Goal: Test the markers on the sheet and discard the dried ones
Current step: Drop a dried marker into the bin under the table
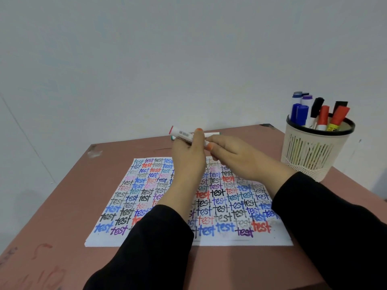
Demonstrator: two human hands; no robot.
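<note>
Pale blue-grey wall (188, 59) fills everything behind your worktop (62, 206), a pinkish-brown surface with scuffs at its far left corner and faint red scribbles at its near left edge. At the middle of the worktop lies the sheet (230, 239), white paper covered edge to edge with the word "test" written in blue, black, red, purple, grey and teal.

Your black sleeves (150, 243) cross the near half of the sheet. To the right of the sheet, just past its far right corner, stands a cream slotted holder (314, 151) with a dark rim, packed with upright markers (322, 117) capped in blue, purple, black and red.

Above the far edge of the sheet your two hands meet. Your left hand (188, 155) is closed around a white marker (183, 135) with a red end cap, held nearly level and pointing left. Your right hand (234, 158) touches the left one, fingers curled in at the marker's right end; whether it grips the barrel or a cap you cannot tell from here. Behind the hands, beyond the sheet, a second white marker with teal ends (211, 133) lies on the worktop.
</note>
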